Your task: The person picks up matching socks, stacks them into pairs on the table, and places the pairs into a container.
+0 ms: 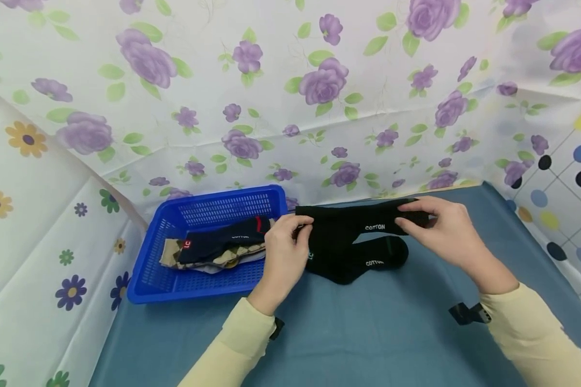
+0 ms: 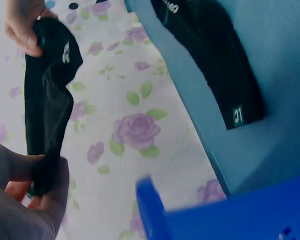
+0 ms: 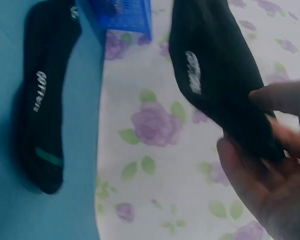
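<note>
Black sock [image 1: 363, 221], marked COTTON: held stretched above the blue table [image 1: 368, 333], between both hands. Left hand [image 1: 285, 252] pinches one end, just right of the blue basket [image 1: 198, 287]; right hand [image 1: 440, 228] pinches the other end, fingers curled over it. Second black sock [image 1: 363, 260]: flat on the table, directly below the held one, between the hands; whether the two touch is hard to tell. Basket: holds several folded socks [image 1: 218, 247], navy and argyle

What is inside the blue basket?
The blue basket holds a dark navy sock lying on argyle-patterned socks. Anything beneath that pile is covered, so I cannot tell.
</note>
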A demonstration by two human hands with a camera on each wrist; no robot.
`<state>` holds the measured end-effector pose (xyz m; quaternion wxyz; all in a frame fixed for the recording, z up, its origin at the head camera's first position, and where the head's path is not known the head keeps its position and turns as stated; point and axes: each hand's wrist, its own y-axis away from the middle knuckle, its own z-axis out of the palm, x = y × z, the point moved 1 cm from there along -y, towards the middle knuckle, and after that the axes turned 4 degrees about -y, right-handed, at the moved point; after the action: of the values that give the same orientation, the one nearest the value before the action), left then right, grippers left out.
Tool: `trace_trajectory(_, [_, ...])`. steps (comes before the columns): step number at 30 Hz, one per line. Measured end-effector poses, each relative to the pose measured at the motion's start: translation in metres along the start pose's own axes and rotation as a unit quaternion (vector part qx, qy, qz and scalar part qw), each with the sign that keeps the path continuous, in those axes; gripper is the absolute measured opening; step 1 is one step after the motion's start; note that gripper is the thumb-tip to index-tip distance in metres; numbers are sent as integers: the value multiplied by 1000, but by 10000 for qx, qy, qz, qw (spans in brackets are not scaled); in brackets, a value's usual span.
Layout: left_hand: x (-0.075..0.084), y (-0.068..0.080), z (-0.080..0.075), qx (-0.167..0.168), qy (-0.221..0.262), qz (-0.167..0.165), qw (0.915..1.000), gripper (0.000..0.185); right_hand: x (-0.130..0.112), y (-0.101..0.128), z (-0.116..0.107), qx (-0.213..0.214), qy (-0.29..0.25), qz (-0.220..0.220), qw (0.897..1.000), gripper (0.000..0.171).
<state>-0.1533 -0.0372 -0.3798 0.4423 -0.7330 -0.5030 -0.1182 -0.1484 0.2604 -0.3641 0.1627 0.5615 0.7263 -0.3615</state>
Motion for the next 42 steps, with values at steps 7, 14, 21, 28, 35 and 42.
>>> trace_trajectory(7, [8,14,22,-260,-369,-455,9979,24,9,1,16,331,303,325,9985,32])
trace_trajectory(14, [-4,35,52,-598,-539,-727,9941,33,28,3,27,-978,156,1032,9897,47])
trace_trajectory(21, [-20,45,67,-844,-1009,-786,9882,39,48,6,40,-1588,2,1277,9790,48])
trace_trajectory(28, [-27,43,72,-1422,-1312,-1106,9748,47,57,7,57,-1977,-97,1423,9698,50])
trace_trajectory(35, [-34,43,80,-1730,-1551,-1506,9609,51,65,8,70,-2084,-14,1349,9687,52])
trace_trajectory(42, [-44,43,82,-1919,-1468,-1644,9563,50,72,12,79,-2165,159,1241,9682,53])
